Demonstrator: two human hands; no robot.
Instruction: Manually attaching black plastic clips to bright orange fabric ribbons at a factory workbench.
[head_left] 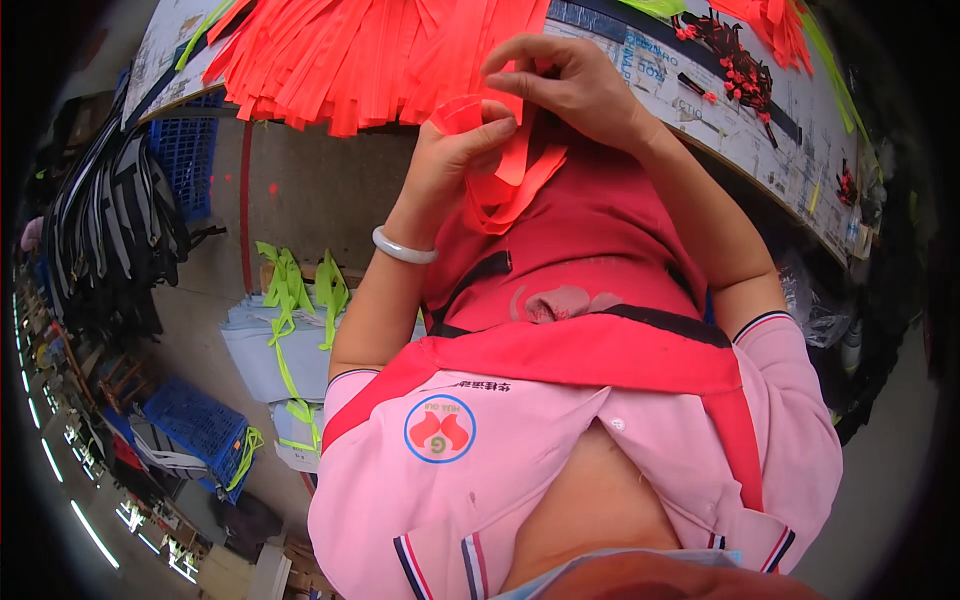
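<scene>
A loop of flat orange-red webbing strap point(512, 190) hangs in front of my red apron point(600, 230). My left hand point(462, 150), with a pale bangle on its wrist, is closed round the strap, thumb on top. Just above and to the right, my right hand point(575, 88) has its fingers bent and its thumb and forefinger near the strap's upper part, seemingly pinching it; the exact grip is partly hidden. Beyond both hands, a thick pile of the same orange-red straps point(330, 60) spreads over the table and droops past its near edge.
On the table point(650, 75) at right lie a cluster of small black and red pieces point(735, 65) and more orange-red straps point(775, 30). Black straps point(120, 210) hang at left beside a blue crate point(187, 160). Neon-yellow straps point(287, 285) lie on pale sheets point(255, 345); another blue crate point(195, 425) stands lower left.
</scene>
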